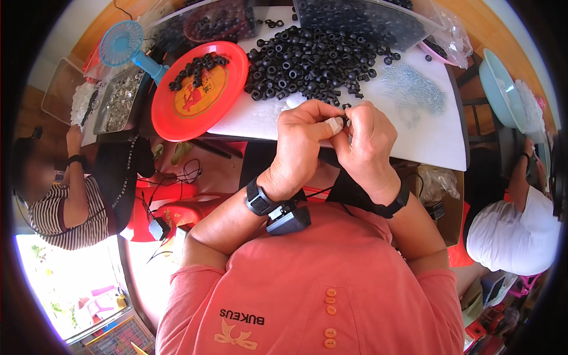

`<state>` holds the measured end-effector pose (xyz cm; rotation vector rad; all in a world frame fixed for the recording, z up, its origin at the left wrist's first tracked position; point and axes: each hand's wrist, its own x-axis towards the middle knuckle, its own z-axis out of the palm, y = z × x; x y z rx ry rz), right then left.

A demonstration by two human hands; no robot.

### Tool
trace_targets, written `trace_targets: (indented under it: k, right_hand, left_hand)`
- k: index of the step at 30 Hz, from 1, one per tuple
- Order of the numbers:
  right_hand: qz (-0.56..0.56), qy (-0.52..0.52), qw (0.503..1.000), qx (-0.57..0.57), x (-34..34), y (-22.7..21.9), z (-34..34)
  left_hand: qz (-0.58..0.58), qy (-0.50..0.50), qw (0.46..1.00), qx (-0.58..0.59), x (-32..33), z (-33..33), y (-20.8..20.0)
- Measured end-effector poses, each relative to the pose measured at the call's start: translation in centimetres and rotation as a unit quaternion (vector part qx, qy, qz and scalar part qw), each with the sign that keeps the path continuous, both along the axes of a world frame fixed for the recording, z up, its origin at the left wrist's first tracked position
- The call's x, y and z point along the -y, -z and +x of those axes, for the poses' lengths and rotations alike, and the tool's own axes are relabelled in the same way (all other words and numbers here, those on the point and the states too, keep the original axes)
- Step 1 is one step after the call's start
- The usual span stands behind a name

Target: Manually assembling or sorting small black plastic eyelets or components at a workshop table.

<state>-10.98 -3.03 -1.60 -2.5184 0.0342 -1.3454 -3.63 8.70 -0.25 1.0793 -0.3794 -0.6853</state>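
Note:
My left hand [303, 142] and my right hand [368, 142] meet fingertip to fingertip at the near edge of the white table top. Both are closed in a pinch around a small black plastic piece [346, 122], mostly covered by the fingers. A whitish wrap circles my left thumb. Just beyond the hands spreads a big heap of small round black plastic pieces with holes [307, 62]. To its right lies a loose pile of tiny clear or silvery pieces [414, 89], too small to name. A red round plate [228, 103] at the left carries several black pieces.
Clear plastic bins [361, 29] of black pieces stand at the back. A blue hand fan [127, 47] and a metal tray of small shiny parts [118, 103] are at the left. A light-blue basin [502, 89] sits far right. Other people [71, 201] work on both sides.

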Motion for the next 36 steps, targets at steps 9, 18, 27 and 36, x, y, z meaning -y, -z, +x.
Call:
trace_targets:
  k: [9,18,27,36]
  right_hand:
    - [0.002,-0.095,0.995,-0.030,1.3,-1.5,-1.1]
    - [0.258,-0.143,0.952,-0.085,0.2,0.1,-1.8]
    - [0.082,-0.083,0.992,-0.052,-0.7,-0.8,-3.4]
    - [0.184,-0.074,0.966,-0.165,-0.3,-2.6,-3.9]
  left_hand:
    - [0.110,0.162,0.979,0.061,-1.3,1.7,-1.3]
    - [0.111,0.172,0.978,0.030,-1.8,1.5,-0.9]
    - [0.115,0.208,0.971,0.025,-2.3,0.9,-1.4]
    - [0.177,0.152,0.937,0.259,-2.3,0.3,-1.7]
